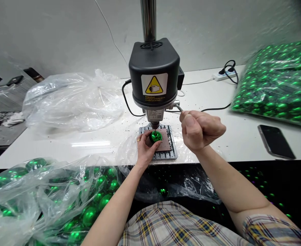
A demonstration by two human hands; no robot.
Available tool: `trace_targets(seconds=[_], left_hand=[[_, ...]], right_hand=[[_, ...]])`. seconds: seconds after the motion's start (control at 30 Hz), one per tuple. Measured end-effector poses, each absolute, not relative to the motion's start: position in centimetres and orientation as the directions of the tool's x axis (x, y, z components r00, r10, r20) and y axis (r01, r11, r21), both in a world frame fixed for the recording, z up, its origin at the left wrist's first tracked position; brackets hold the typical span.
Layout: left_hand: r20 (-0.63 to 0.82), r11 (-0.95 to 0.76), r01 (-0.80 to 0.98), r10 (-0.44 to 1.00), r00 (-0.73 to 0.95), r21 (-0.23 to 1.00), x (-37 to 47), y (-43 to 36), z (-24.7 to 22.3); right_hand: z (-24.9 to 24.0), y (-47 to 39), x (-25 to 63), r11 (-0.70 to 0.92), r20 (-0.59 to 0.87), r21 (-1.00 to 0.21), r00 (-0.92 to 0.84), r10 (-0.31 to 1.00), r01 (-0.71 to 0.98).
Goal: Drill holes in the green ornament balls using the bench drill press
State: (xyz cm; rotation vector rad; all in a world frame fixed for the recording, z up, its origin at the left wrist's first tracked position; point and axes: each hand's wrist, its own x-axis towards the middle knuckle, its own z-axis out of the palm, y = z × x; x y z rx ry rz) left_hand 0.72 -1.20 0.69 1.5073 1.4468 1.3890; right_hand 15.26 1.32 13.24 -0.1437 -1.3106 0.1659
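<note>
A black drill press with a yellow warning label stands at the centre on a metal post. Under its chuck, a shiny green ball rests on a pinkish board over the slotted metal base. My left hand holds the ball from its left and near sides, thumb and fingers around it, with a ring on one finger. The drill tip meets the top of the ball. To the right of the machine, my right hand is closed in a fist around the metal lever.
A clear bag of green balls sits at the back right, near a phone and a power strip. Crumpled clear plastic lies at the left. Another bag of green balls is below the table edge, lower left.
</note>
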Motion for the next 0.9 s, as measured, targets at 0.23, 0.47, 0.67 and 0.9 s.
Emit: trace_targets(seconds=[0.23,0.47,0.67,0.9], left_hand=[[0.262,-0.213,0.27,0.952,-0.157,0.939,0.7,-1.5,1.1],[0.253,-0.195,0.265,0.945,-0.207,0.944,1.0,-1.1,0.5],[0.48,-0.371,0.423,0.857,-0.187,0.827,1.1,-5.5,0.2],[0.229,-0.699,0.538,0.686,0.691,0.47,0.3,-12.0,-3.6]], right_hand=[[12.1,1.0,15.7,0.994,0.987,-0.11,0.113,0.111,-0.021],[16.6,1.7,14.7,0.947,0.886,-0.32,0.343,0.313,-0.036],[21.1,3.9,14.9,0.788,0.732,-0.572,0.292,0.615,-0.228],[20.7,4.3,14.8,0.828,0.764,-0.479,0.325,0.557,-0.292]])
